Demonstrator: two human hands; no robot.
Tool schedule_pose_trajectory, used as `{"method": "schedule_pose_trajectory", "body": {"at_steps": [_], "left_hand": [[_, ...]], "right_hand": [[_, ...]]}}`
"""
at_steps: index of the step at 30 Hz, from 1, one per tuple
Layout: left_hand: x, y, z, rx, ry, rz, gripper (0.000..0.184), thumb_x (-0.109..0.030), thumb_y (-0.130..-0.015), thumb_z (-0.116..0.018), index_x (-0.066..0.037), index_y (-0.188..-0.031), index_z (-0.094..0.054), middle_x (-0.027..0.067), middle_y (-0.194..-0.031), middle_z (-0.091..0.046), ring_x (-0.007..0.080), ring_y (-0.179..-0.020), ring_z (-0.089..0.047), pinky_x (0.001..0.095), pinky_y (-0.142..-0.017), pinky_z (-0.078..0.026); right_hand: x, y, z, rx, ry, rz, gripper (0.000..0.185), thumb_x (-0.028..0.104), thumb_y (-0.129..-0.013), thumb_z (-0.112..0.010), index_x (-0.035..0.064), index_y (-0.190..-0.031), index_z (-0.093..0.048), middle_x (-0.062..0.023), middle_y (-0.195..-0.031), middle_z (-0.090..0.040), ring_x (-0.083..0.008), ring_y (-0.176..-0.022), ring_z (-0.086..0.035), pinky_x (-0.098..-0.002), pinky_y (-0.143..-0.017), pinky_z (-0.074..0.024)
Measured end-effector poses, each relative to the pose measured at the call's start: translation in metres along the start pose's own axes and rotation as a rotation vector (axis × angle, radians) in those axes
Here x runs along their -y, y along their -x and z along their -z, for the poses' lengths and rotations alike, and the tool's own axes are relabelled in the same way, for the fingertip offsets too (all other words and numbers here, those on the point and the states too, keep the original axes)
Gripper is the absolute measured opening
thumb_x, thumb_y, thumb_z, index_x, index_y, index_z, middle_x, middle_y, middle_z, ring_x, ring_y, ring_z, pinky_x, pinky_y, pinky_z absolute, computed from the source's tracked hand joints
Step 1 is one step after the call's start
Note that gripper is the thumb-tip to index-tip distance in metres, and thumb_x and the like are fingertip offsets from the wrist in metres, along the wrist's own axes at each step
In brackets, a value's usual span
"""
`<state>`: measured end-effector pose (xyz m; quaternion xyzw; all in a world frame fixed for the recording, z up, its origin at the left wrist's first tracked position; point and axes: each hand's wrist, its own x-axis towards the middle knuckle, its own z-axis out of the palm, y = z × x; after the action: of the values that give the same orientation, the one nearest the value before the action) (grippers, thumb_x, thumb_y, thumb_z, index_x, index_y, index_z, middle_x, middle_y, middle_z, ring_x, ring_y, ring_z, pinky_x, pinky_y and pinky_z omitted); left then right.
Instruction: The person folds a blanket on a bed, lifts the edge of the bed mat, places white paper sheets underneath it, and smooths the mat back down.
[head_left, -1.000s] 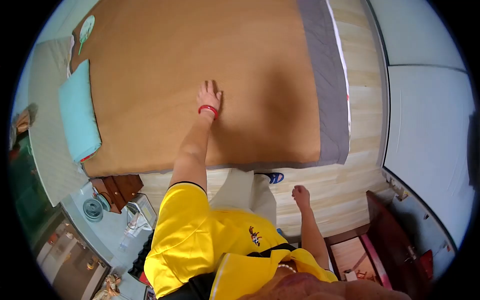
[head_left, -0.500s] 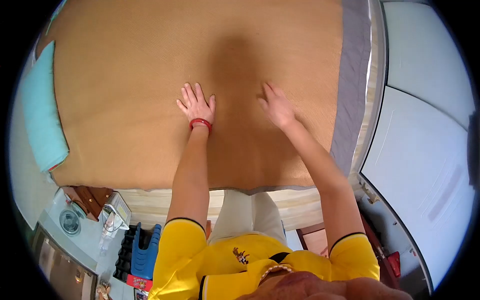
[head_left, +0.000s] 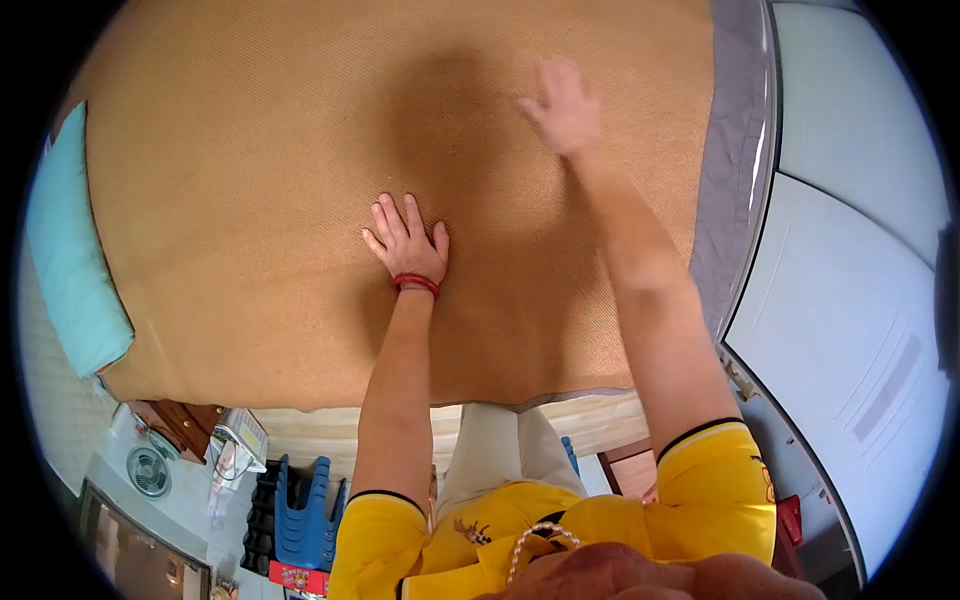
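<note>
A brown woven mat (head_left: 250,200) with a grey cloth border (head_left: 735,130) covers the bed in front of me. My left hand (head_left: 410,245) lies flat on the mat, fingers spread, with red bangles (head_left: 416,284) at the wrist. Further out and to the right, my right hand (head_left: 568,108) is stretched over the mat, its fingers extended and smeared by motion. Whether the right palm touches the mat I cannot tell. Neither hand holds anything.
A turquoise pillow (head_left: 75,250) lies at the bed's left edge. White panels (head_left: 840,270) stand along the right side. Below left are a blue plastic stool (head_left: 305,520), a small fan (head_left: 149,471) and a wooden cabinet (head_left: 180,425).
My right hand has moved forward, away from my body, over the mat. The left hand stays flat on the mat, appearing slightly lower as the view shifts.
</note>
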<state>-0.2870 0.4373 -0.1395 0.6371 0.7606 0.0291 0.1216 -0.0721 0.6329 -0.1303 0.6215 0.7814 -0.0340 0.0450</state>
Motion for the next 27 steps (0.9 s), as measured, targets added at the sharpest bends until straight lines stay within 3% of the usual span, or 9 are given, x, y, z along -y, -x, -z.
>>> {"method": "schedule_pose_trajectory", "body": {"at_steps": [7,13,16,18,21,27], "left_hand": [[-0.003,0.001,-0.002,-0.022,-0.07,0.003,0.06,-0.036,-0.08,-0.046,-0.008,-0.131,-0.03,0.0179,-0.14,-0.014,0.031,-0.13,-0.011,0.0531,-0.101,-0.006],[-0.01,-0.002,0.002,-0.02,-0.133,0.033,0.059,-0.035,-0.081,-0.044,-0.009,-0.132,-0.028,0.0171,-0.14,-0.013,0.0302,-0.13,-0.011,0.0529,-0.101,-0.007],[-0.012,0.001,-0.001,-0.029,-0.199,0.025,0.061,-0.038,-0.083,-0.04,-0.009,-0.134,-0.025,0.018,-0.141,-0.011,0.0308,-0.131,-0.008,0.0522,-0.102,-0.006],[-0.011,0.011,-0.004,-0.055,-0.242,0.027,0.062,-0.04,-0.083,-0.04,-0.009,-0.134,-0.024,0.0187,-0.141,-0.01,0.0316,-0.131,-0.007,0.0518,-0.103,-0.006],[-0.02,0.057,-0.007,0.036,-0.253,-0.03,0.064,-0.043,-0.085,-0.036,-0.006,-0.134,-0.021,0.0191,-0.141,-0.009,0.0316,-0.131,-0.007,0.0495,-0.103,-0.006],[-0.053,0.231,0.01,0.387,-0.275,-0.264,0.07,-0.049,-0.083,-0.037,-0.006,-0.135,-0.019,0.022,-0.14,-0.008,0.0348,-0.13,-0.005,0.0513,-0.102,-0.006]], "right_hand": [[-0.157,0.175,-0.001,0.156,0.019,-0.593,0.062,0.041,-0.086,-0.035,0.0053,-0.135,-0.017,-0.0084,-0.142,-0.015,-0.0203,-0.131,-0.011,-0.0446,-0.105,-0.0085],[-0.176,0.312,-0.01,0.175,0.208,-0.528,0.057,0.038,-0.088,-0.033,0.0044,-0.133,-0.024,-0.0089,-0.14,-0.021,-0.023,-0.129,-0.018,-0.0471,-0.103,-0.0164],[-0.165,0.372,0.001,0.217,0.148,-0.567,0.057,0.038,-0.087,-0.034,0.004,-0.133,-0.024,-0.0092,-0.14,-0.02,-0.0232,-0.13,-0.017,-0.0474,-0.103,-0.0164],[-0.16,0.412,0.008,0.372,0.155,-0.565,0.058,0.037,-0.087,-0.036,0.0036,-0.132,-0.024,-0.0092,-0.141,-0.018,-0.0235,-0.13,-0.017,-0.0472,-0.103,-0.0161],[-0.155,0.466,0.008,0.418,0.144,-0.595,0.06,0.038,-0.086,-0.038,0.0035,-0.133,-0.024,-0.009,-0.141,-0.016,-0.0236,-0.13,-0.015,-0.0469,-0.103,-0.016],[-0.143,0.528,0.032,0.44,0.092,-0.581,0.062,0.039,-0.085,-0.039,0.0039,-0.133,-0.022,-0.0096,-0.141,-0.015,-0.0235,-0.131,-0.012,-0.0465,-0.104,-0.0134]]}}
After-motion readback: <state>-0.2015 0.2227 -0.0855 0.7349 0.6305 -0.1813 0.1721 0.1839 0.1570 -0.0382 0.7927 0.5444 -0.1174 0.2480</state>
